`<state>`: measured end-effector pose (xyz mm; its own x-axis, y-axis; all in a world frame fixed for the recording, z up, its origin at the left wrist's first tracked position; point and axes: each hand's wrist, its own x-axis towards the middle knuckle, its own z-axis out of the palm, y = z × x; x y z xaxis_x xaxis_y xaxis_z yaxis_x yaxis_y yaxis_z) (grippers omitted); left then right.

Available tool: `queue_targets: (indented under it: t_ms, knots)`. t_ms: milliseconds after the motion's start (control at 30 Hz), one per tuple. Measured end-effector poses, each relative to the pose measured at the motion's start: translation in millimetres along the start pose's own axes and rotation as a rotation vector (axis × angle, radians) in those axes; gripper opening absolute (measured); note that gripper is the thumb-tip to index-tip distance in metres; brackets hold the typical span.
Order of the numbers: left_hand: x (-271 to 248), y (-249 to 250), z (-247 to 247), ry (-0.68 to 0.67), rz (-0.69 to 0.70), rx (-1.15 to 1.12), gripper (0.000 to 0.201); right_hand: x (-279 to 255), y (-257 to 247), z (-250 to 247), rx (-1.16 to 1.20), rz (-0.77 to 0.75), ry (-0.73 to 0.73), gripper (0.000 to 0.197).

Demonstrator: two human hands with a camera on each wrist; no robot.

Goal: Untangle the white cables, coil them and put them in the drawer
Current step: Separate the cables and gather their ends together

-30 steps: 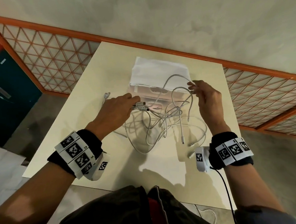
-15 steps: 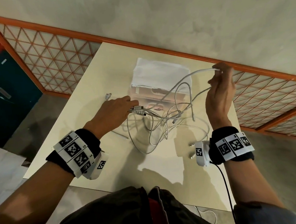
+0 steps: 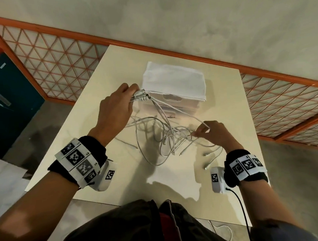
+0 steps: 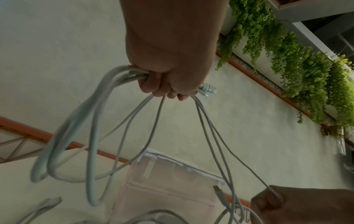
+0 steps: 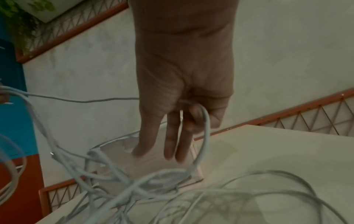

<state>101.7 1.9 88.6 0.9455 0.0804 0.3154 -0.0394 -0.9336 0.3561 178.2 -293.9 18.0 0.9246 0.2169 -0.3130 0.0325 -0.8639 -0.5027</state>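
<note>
A tangle of white cables [image 3: 167, 138] lies on the cream table [image 3: 121, 179], in front of a translucent drawer box [image 3: 179, 102] with a white cloth on top. My left hand [image 3: 133, 93] is raised by the box's left front corner and grips a bundle of cable ends and plugs [image 3: 143, 97]; strands hang from the fist [image 4: 166, 91] in loops [image 4: 91, 136]. My right hand [image 3: 202, 132] is low at the tangle's right side and pinches one strand [image 5: 205, 136] between thumb and forefinger, the other fingers [image 5: 172, 144] straight.
Loose plug ends [image 3: 206, 154] lie on the table near my right wrist. An orange lattice railing [image 3: 56, 58] runs behind the table, and a teal cabinet [image 3: 6, 97] stands at the left. Another white cable [image 3: 224, 230] lies on the floor past the near edge.
My right hand has come down from high by the railing to the tangle on the table. My left hand has lifted its bundle of plugs up and toward the drawer box.
</note>
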Motion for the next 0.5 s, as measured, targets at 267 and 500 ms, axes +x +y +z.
queue_targets:
  t_ms: [267,500]
  knots:
    - [-4.0,4.4,-0.3,-0.001,-0.013,0.024,0.028,-5.7,-2.6,7.9,-0.262,0.069,-0.244,0.046]
    - [-5.3,10.5,-1.8,0.02,0.004,0.049,0.026,-3.0,-6.3,6.2,-0.405,0.264,-0.247,0.026]
